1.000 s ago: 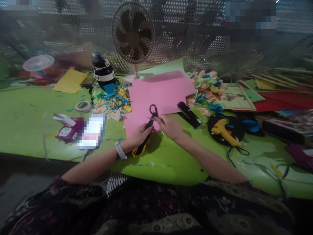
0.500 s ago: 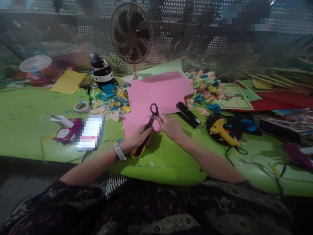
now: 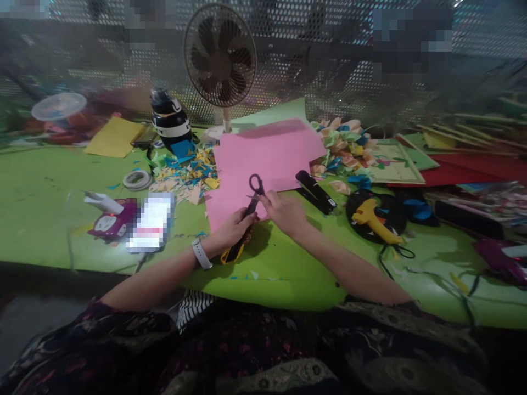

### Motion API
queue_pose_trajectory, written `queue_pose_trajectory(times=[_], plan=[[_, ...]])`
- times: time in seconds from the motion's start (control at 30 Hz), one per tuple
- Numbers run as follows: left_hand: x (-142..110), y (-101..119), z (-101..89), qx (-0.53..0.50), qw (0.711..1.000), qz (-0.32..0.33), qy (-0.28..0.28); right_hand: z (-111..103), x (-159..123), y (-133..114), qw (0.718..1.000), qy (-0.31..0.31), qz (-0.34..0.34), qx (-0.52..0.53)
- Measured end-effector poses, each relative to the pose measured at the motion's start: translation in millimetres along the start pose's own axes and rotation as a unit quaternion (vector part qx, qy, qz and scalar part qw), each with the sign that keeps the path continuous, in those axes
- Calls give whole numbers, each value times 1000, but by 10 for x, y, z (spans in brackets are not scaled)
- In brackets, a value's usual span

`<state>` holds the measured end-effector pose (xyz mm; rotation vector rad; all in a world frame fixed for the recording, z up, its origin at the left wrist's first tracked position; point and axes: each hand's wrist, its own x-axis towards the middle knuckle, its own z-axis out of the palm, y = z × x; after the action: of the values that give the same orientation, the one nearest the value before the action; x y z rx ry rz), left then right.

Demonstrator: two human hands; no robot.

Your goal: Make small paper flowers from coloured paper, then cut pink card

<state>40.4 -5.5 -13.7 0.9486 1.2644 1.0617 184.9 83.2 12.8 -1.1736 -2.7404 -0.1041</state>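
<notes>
My left hand (image 3: 234, 229), with a white watch on the wrist, is closed round a long dark tool (image 3: 234, 252) with a yellow edge; its exact kind is hidden by the fingers. Just beyond, a pair of black-handled scissors (image 3: 256, 184) meets the tool's far end, one finger loop uppermost. The fingers of my right hand (image 3: 284, 211) are pinched together against the scissors, below that loop. Both hands hover at the near edge of a pink paper sheet (image 3: 267, 151). A black stapler (image 3: 316, 192) lies right of the sheet.
Paper scraps (image 3: 185, 175) and a tape roll (image 3: 137, 179) lie left, near a lit phone (image 3: 151, 222) and a dark bottle (image 3: 171, 123). A fan (image 3: 221, 55) stands behind. On the right are paper petals (image 3: 346, 145) and a yellow glue gun (image 3: 374, 219) with a cord.
The view has shifted slightly. The scissors' loop has tilted a little to the left between my hands. Both hands keep nearly the same grip and place.
</notes>
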Motion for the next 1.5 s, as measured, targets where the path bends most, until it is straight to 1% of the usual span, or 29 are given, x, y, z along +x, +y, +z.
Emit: queue_pose_trajectory(times=[0.1, 0.23, 0.33, 0.43, 0.53, 0.6, 0.67, 0.73, 0.8, 0.9, 1.0, 1.13, 1.23, 1.33, 1.5], plan=[[11, -15, -5, 21, 1000, 14, 4, 21, -17, -16, 1000, -1, -22, 4], [22, -22, -5, 23, 1000, 9, -1, 20, -9, 10, 1000, 16, -4, -13], [20, -20, -1, 24, 1000, 10, 1, 22, -1, 15, 1000, 13, -18, -4], [9, -14, 3, 18, 1000, 4, -3, 50, -3, 1, 1000, 25, 0, 7], [-7, 6, 0, 16, 1000, 0, 2, 88, 2, 40, 999, 36, -12, 35], [-16, 26, -17, -3, 1000, -1, -2, 95, 15, 126, 996, 70, -2, 54], [-20, 50, -47, -34, 999, 3, -9, 76, 28, 239, 989, 127, 31, 71], [-21, 72, -82, -62, 998, 16, 1, 37, 28, 335, 978, 182, 52, 85], [-26, 91, -109, -83, 996, 31, 15, -4, 11, 376, 970, 218, 50, 92], [-42, 114, -111, -81, 995, 52, 15, -42, -34, 331, 967, 237, 16, 91], [-67, 137, -80, -53, 997, 52, 22, -44, -65, 249, 973, 219, -7, 72], [-89, 153, -43, -44, 999, 14, -7, -38, -51, 211, 985, 166, -2, 48], [-85, 133, -28, -36, 999, 30, -13, -32, -22, 203, 993, 118, 7, 30], [-72, 89, -18, -20, 999, 43, 2, -12, -9, 167, 996, 86, 6, 22], [-64, 12, -7, 4, 999, 34, 40, 29, -40, 81, 999, 48, 8, 6]])
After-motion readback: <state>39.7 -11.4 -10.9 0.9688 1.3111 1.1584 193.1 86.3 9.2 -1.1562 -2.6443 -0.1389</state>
